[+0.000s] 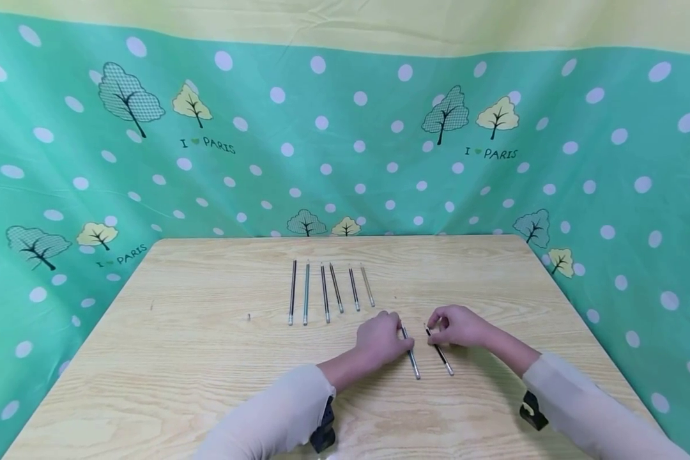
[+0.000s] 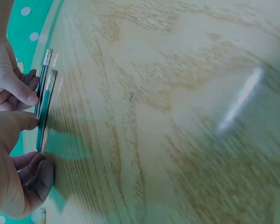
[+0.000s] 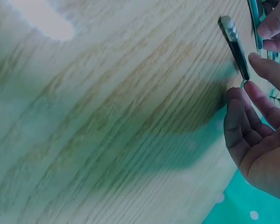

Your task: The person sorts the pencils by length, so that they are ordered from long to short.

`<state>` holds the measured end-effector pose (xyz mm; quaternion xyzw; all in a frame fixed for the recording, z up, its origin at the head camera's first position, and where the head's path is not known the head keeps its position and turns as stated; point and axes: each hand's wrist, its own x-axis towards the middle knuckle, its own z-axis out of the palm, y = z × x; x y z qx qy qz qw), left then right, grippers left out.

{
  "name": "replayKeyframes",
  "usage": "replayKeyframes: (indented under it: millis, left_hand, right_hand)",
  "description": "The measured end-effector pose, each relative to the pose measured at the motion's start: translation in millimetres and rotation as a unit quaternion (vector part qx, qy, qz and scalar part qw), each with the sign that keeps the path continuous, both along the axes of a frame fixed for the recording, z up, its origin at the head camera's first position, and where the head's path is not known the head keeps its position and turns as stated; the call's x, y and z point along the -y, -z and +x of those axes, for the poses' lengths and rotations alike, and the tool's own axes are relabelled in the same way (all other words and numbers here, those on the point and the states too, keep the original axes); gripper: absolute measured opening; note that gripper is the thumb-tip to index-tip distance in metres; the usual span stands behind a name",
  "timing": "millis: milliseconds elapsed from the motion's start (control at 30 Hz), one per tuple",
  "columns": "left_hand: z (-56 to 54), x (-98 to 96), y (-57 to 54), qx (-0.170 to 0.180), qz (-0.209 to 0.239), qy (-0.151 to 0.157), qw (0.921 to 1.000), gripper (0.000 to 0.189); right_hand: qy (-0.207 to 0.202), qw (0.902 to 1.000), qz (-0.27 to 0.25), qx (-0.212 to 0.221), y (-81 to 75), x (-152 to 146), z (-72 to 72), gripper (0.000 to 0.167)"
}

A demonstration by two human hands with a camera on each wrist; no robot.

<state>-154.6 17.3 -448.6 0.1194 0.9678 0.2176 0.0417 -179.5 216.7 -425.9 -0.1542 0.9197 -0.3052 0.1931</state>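
In the head view, my left hand point(image 1: 382, 338) pinches a teal pencil point(image 1: 413, 363) near its far end, thumb along its side and fingertips at the tip. My right hand point(image 1: 460, 327) grips a dark pencil point(image 1: 444, 360) by its far end between thumb and index finger. Both pencils slant with their white eraser ends toward me, side by side with a small gap. The right wrist view shows the dark pencil's eraser end point(image 3: 229, 28) standing clear of the fingers. In the left wrist view, the teal pencil point(image 2: 45, 109) runs past the left thumb.
Several pencils lie in a row farther back, including a dark one point(image 1: 292, 291), a teal one point(image 1: 306, 294) and a tan one point(image 1: 367, 286), erasers toward me. A tiny bit point(image 1: 249, 316) lies left of them on the wooden table point(image 1: 178, 358). A green dotted curtain point(image 1: 345, 140) surrounds the table.
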Motion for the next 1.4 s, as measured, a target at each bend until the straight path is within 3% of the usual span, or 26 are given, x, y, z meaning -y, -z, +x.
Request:
replayKeyframes:
  millis: [233,633,833,1133,1400]
  left_hand:
    - [0.2,3.4,-5.2,0.036,0.043,-0.008,0.9984,0.024]
    - [2.1,3.7,-10.7,0.048,0.080,0.000,0.9957,0.016]
    - [1.9,5.0,-9.5,0.066,0.109,-0.003,0.9919,0.017]
    - [2.2,10.7,-9.5,0.081,0.149,-0.015,0.9853,0.022]
    - [-0.8,22.0,-15.4,0.074,0.175,-0.020,0.9816,0.023]
  right_hand:
    - [-0.011,0.9999,-0.005,0.006,-2.1,2.3,1.4,0.024]
    - [-0.009,0.9999,0.014,0.001,-5.2,1.8,4.3,0.024]
    - [0.008,0.9995,0.017,0.025,-7.0,3.3,5.3,0.022]
    - [-0.011,0.9995,0.012,0.028,-12.2,3.4,7.5,0.020]
    - [0.006,0.9994,0.022,0.024,-10.2,5.9,6.6,0.017]
